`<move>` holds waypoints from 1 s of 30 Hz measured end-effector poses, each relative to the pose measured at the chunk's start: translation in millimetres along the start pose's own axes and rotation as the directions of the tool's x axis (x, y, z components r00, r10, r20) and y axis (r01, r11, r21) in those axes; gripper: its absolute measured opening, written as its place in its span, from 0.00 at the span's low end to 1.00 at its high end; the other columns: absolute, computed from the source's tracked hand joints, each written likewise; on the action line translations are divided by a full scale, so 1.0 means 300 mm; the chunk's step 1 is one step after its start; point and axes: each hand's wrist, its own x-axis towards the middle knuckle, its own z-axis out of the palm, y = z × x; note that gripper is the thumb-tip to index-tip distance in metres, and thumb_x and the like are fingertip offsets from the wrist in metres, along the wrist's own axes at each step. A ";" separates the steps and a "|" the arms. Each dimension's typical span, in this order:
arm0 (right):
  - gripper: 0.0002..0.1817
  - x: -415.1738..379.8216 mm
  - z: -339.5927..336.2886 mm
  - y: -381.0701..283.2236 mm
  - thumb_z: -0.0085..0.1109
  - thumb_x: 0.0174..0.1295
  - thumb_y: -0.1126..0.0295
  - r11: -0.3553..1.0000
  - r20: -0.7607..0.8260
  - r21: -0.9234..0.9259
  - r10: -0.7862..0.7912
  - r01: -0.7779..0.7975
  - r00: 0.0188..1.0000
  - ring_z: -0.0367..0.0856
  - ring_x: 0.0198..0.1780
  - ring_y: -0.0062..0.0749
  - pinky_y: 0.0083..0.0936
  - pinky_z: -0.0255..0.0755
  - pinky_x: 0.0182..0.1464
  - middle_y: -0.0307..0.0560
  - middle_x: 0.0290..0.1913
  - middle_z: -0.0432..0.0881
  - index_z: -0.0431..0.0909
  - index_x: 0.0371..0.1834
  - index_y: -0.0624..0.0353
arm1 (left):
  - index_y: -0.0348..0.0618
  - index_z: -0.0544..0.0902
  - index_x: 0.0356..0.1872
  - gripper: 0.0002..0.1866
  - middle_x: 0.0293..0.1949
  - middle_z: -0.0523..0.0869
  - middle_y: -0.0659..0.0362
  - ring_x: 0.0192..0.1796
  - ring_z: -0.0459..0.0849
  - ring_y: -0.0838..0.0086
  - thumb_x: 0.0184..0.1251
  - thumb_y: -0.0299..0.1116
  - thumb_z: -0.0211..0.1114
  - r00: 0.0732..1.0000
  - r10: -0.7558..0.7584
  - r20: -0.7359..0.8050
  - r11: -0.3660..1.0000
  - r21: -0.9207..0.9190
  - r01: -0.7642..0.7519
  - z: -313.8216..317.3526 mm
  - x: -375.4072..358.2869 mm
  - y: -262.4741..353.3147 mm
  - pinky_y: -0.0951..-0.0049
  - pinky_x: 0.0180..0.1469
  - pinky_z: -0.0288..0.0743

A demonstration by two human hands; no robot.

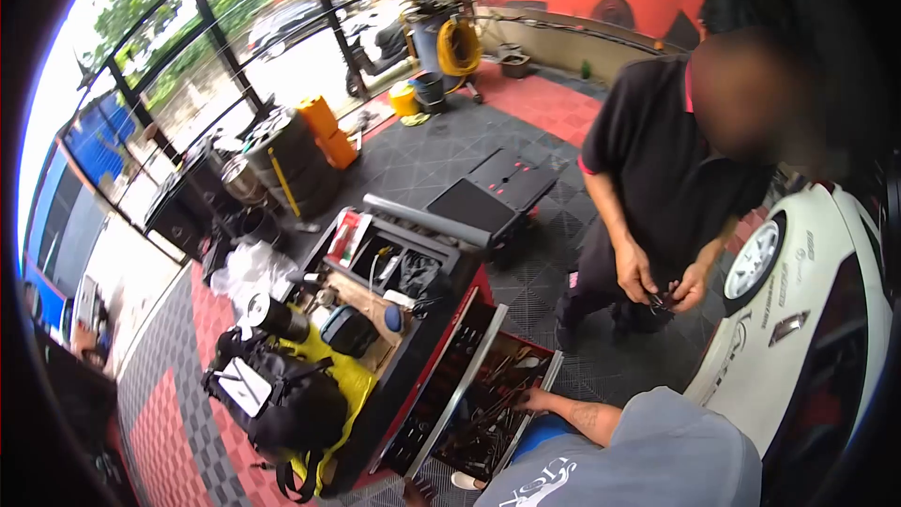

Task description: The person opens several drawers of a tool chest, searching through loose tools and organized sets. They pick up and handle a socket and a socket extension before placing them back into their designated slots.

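My right hand (537, 400), at the end of a tattooed forearm, reaches into an open tool drawer (556, 368). Its fingers are bent together down among a jumble of metal hand tools (493, 413); what they grip is too small to make out. At the bottom edge, beside the drawer's near end, my left hand (419, 492) shows only in part, dark and with its fingers unclear. The drawer belongs to a red and black tool chest (434, 349), where another drawer (449, 385) also stands pulled out.
A person (657, 150) in a dark shirt stands across from me, both hands at a small dark object. On the chest lie a black backpack (300, 404), yellow cloth (352, 385) and a tray of items. A white car (798, 319) is at right; a black creeper board (493, 192) lies beyond.
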 end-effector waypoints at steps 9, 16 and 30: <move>0.21 -0.482 0.158 0.269 0.66 0.57 0.51 0.770 -0.247 0.021 0.623 -0.638 0.742 0.81 0.25 0.33 0.33 0.77 0.27 0.46 0.26 0.83 0.85 0.35 0.61 | 0.42 0.74 0.57 0.28 0.46 0.84 0.50 0.36 0.87 0.60 0.73 0.56 0.50 0.944 0.046 0.326 0.987 0.131 -0.094 -0.214 0.219 -0.023 0.67 0.32 0.82; 0.20 -0.656 0.675 0.152 0.67 0.57 0.50 0.853 -0.433 0.404 0.496 -0.331 0.753 0.86 0.36 0.35 0.33 0.80 0.38 0.50 0.35 0.86 0.86 0.38 0.57 | 0.37 0.76 0.52 0.30 0.40 0.85 0.49 0.29 0.85 0.63 0.71 0.59 0.51 0.886 -0.045 0.461 0.961 0.263 -0.088 -0.193 0.394 0.074 0.68 0.26 0.79; 0.19 -0.999 1.358 0.257 0.64 0.62 0.54 0.638 -0.431 0.760 0.640 -0.126 0.636 0.84 0.30 0.27 0.26 0.81 0.32 0.48 0.29 0.85 0.83 0.38 0.63 | 0.31 0.82 0.38 0.25 0.23 0.85 0.52 0.22 0.84 0.68 0.68 0.50 0.61 0.728 -0.376 0.573 0.486 0.791 -0.371 -0.336 0.415 0.155 0.70 0.22 0.78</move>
